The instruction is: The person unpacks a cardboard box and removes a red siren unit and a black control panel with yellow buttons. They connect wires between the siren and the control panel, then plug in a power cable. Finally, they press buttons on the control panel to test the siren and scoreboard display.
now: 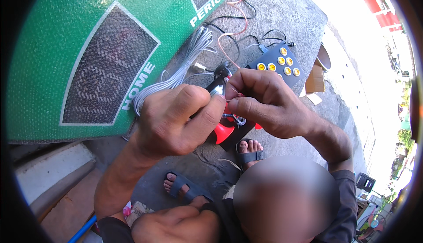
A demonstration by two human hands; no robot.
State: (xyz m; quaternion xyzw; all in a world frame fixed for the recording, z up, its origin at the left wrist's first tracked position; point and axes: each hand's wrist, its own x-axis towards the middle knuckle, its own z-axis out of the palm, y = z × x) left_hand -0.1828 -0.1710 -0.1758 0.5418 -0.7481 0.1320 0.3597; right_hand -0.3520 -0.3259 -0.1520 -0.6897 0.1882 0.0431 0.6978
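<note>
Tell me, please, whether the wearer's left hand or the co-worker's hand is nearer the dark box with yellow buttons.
The co-worker's hand, just below-left of the box. The left hand grips the red horn farther left; the right is unseen.

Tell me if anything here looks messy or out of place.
Loose wires lie tangled across the concrete floor beside the dark button box, and torn cardboard sits near it. Nothing looks broken or spilled.

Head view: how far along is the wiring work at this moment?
Done, it seems: leads already run into the button box. In hand: the left hand grips a metal part while a co-worker's hand pinches a thin wire against it. Left: the grey cable bundle lies loose, apparently unconnected.
</note>
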